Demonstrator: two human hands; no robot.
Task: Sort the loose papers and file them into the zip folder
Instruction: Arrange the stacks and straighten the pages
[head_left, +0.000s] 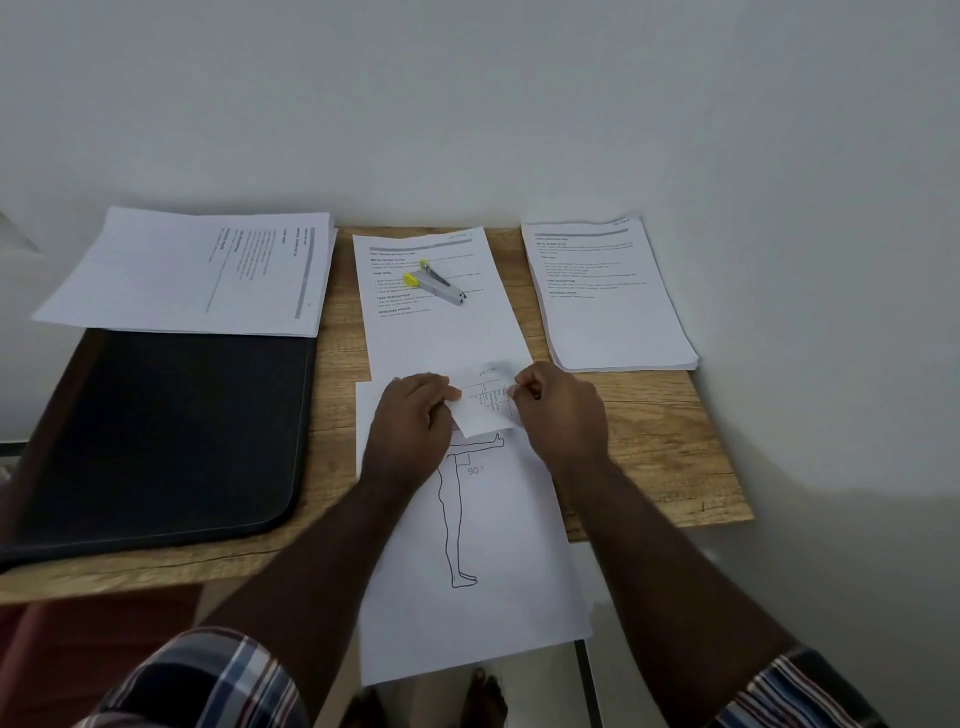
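Head view. Wooden table (654, 441) against a white wall.

Slip (485, 402): small white paper printed with a table, held above the drawing sheet at table centre. Left hand (415, 415) pinches its left edge, fingers curled; right hand (558, 410) pinches its right edge, fingers curled.

Drawing sheet (483, 545): white page with an outline figure, one leg raised, marked "90°". Lies under both hands, its near end overhanging the table's front edge.

Folder (161, 436): black, zip-edged, flat at table left, closed as far as can be seen.

Left stack (192, 270): printed pages, turned sideways, far left, overlapping the folder's far edge.

Centre sheet (441, 332): printed page, far centre, its near end under the slip.

Stapler (436, 283): grey with yellow tip, resting on the centre sheet.

Right stack (608, 301): printed pages, far right by the wall.

Sleeves: plaid, at both lower corners.
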